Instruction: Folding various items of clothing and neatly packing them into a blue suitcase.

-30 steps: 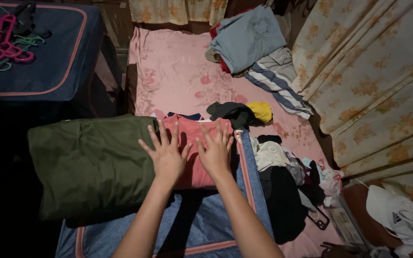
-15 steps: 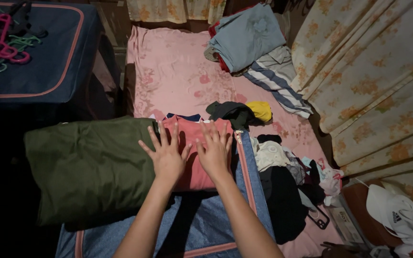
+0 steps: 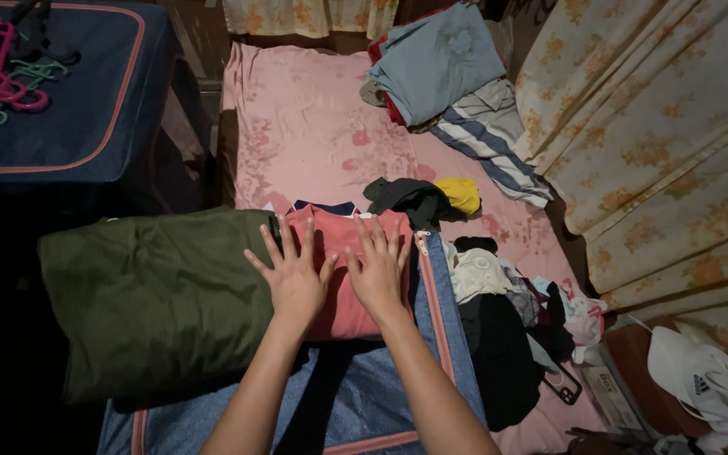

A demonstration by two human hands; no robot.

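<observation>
While we look down, our left hand (image 3: 295, 278) and right hand (image 3: 377, 270) lie flat, grips spread wide, holding nothing, pressed on a folded pink shirt (image 3: 343, 261). It rests at the far edge of a blue zippered bag (image 3: 355, 396) on the pink bed sheet (image 3: 305, 126). A green folded cloth (image 3: 153, 295) touches its left side; dark clothes (image 3: 499, 354) crowd the right.

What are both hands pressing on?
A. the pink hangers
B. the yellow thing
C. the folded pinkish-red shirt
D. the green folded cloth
C: the left hand and right hand both lie flat, fingers spread, on the folded pinkish-red shirt; the green folded cloth sits beside it to the left.
</observation>
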